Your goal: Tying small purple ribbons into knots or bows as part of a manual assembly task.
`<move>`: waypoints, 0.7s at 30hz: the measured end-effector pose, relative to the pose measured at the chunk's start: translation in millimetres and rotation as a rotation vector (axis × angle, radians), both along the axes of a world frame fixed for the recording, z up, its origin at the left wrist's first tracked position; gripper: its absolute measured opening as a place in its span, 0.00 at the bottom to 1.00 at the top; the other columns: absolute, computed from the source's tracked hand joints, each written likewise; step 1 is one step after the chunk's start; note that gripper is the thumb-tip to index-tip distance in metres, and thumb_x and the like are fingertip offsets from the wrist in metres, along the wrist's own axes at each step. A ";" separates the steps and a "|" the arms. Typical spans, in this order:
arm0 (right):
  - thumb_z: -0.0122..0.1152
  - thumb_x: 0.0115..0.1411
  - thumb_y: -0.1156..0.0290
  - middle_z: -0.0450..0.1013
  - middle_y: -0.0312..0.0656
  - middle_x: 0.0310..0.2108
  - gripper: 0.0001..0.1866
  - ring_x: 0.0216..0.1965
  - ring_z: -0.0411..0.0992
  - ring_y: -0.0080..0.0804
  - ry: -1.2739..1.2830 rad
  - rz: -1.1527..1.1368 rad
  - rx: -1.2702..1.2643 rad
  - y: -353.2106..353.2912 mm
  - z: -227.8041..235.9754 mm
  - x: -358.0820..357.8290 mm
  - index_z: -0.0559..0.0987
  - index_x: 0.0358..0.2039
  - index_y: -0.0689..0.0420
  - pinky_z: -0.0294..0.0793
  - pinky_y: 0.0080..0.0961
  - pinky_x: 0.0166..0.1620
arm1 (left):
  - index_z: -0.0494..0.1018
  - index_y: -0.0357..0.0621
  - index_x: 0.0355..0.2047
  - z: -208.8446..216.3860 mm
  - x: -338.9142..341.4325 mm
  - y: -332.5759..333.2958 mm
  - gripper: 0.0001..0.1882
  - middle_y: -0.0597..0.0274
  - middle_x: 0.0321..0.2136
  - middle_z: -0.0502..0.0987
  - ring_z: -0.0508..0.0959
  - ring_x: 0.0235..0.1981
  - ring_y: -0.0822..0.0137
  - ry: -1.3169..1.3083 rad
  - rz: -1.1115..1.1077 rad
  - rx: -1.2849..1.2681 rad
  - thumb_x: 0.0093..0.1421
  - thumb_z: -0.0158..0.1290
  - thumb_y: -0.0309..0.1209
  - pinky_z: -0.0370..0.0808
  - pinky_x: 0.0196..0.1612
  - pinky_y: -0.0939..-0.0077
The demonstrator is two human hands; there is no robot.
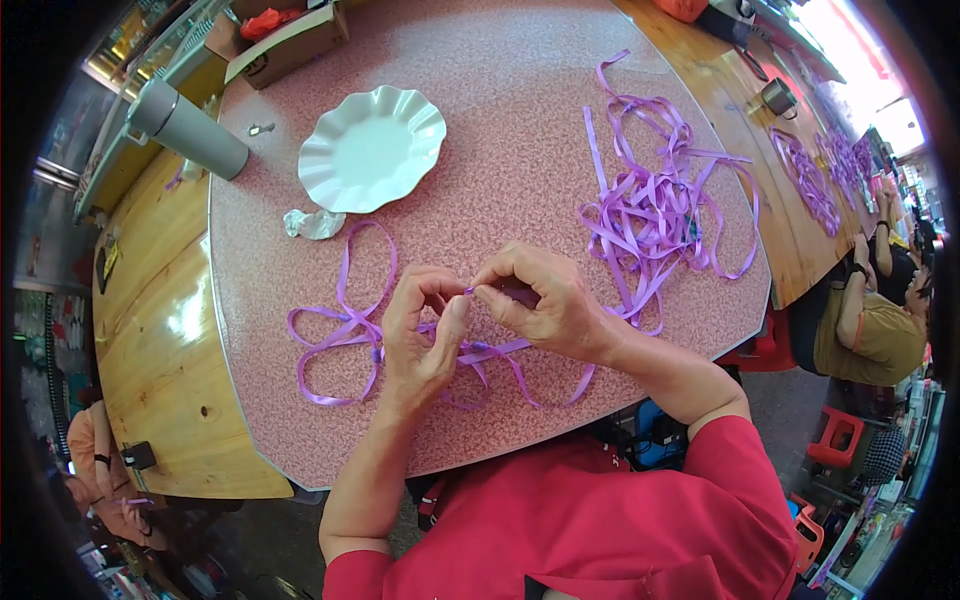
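Both hands meet over the middle of the pink speckled table, fingertips almost touching. My left hand is closed in a pinch on a purple ribbon, whose loops spread on the table to its left and below. My right hand pinches the same ribbon from the other side, thumb against forefinger. Only a tiny purple bit shows between the fingertips, so the exact part held is hidden. A tangled pile of purple ribbons lies on the table to the right of my right hand.
Beyond my left hand sit a white scalloped plate and a crumpled white tissue. A grey-green tumbler and a cardboard box stand farther back left. At right are a metal mug, more ribbons and seated people.
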State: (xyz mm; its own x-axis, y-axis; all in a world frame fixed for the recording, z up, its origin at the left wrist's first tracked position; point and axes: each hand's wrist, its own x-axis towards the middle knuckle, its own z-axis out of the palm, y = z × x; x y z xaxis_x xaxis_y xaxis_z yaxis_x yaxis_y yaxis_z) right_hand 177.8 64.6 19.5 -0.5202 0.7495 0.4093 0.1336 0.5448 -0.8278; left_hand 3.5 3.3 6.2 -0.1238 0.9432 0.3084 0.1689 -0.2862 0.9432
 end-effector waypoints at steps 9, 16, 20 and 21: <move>0.66 0.56 0.78 0.74 0.42 0.30 0.09 0.29 0.75 0.30 0.009 0.009 0.055 1.0 -1.4 0.3 0.78 0.37 0.60 0.72 0.24 0.30 | 0.73 0.39 0.35 -5.0 -0.2 0.5 0.05 0.61 0.33 0.73 0.69 0.29 0.73 -0.003 -0.011 -0.010 0.60 0.56 0.23 0.68 0.33 0.79; 0.66 0.55 0.79 0.74 0.42 0.30 0.09 0.29 0.75 0.30 -0.005 0.016 0.082 0.4 -0.8 -0.7 0.78 0.37 0.60 0.73 0.25 0.30 | 0.72 0.39 0.35 -7.3 -0.2 0.6 0.05 0.61 0.33 0.73 0.69 0.29 0.74 -0.024 0.005 -0.012 0.59 0.57 0.22 0.67 0.32 0.80; 0.66 0.54 0.80 0.74 0.42 0.30 0.09 0.29 0.75 0.35 0.015 0.036 0.177 1.1 -1.1 -1.9 0.78 0.36 0.60 0.74 0.27 0.30 | 0.72 0.39 0.34 -5.8 0.1 1.0 0.05 0.62 0.32 0.72 0.69 0.28 0.74 -0.015 0.014 -0.004 0.58 0.57 0.21 0.67 0.31 0.80; 0.67 0.53 0.81 0.74 0.42 0.30 0.10 0.29 0.76 0.36 -0.001 0.050 0.220 1.5 -0.7 -2.2 0.78 0.36 0.60 0.74 0.28 0.30 | 0.71 0.39 0.33 -5.6 -0.3 0.7 0.05 0.62 0.31 0.72 0.69 0.27 0.75 0.024 0.022 0.005 0.58 0.56 0.21 0.67 0.30 0.81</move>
State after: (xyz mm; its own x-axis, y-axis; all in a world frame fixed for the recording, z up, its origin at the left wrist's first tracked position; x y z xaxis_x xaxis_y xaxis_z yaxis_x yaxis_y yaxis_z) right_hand 175.7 66.1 18.8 -0.5547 0.6156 0.5598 0.1028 0.7184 -0.6880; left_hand 3.2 4.0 0.6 -0.1368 0.9388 0.3160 0.1975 -0.2867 0.9374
